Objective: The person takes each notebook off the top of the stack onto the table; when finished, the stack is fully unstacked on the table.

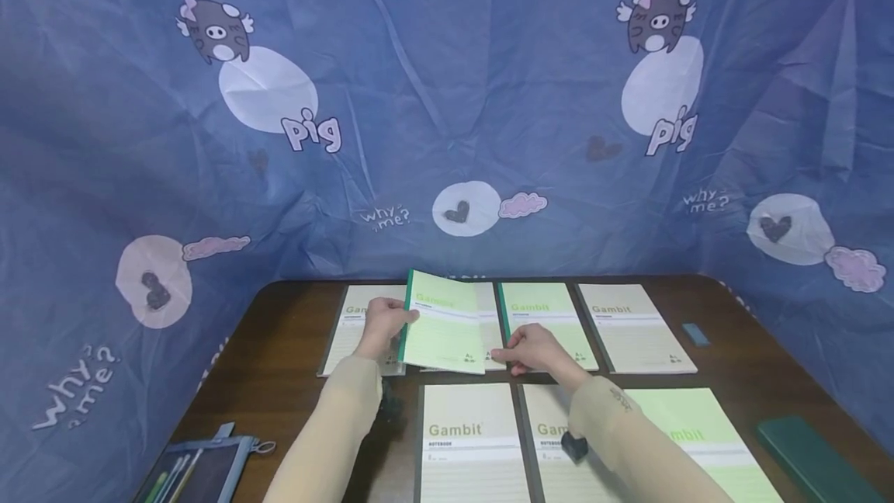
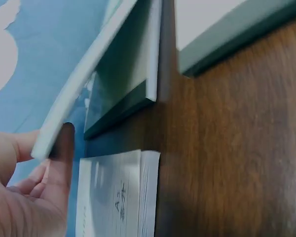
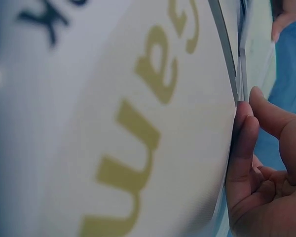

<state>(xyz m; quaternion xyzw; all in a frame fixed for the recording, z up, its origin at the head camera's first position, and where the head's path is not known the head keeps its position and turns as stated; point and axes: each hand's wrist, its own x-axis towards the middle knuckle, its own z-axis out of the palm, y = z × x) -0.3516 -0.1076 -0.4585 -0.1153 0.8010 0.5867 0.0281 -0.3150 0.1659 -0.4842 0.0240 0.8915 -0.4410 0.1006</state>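
Note:
In the head view my left hand (image 1: 382, 326) pinches a light-green notebook (image 1: 443, 338) by its dark-green spine. That notebook is raised and tilted over a white-covered notebook (image 1: 491, 313), whose left part it hides. The left wrist view shows the raised notebook (image 2: 84, 79) edge-on between the thumb and fingers. At the lower right corner of the white-covered notebook my right hand (image 1: 538, 348) pinches the edge between thumb and forefinger. The right wrist view has the right hand (image 3: 271, 168) at that edge, beside a large blurred Gambit cover (image 3: 187, 133).
More notebooks lie in the back row, one green (image 1: 541, 324) and one white (image 1: 639, 332) to the right. A front row holds white (image 1: 475, 410) and green (image 1: 698, 418) ones. A pencil pouch (image 1: 233, 464), a dark-green case (image 1: 817, 456) and a small blue eraser-like block (image 1: 695, 334) lie around.

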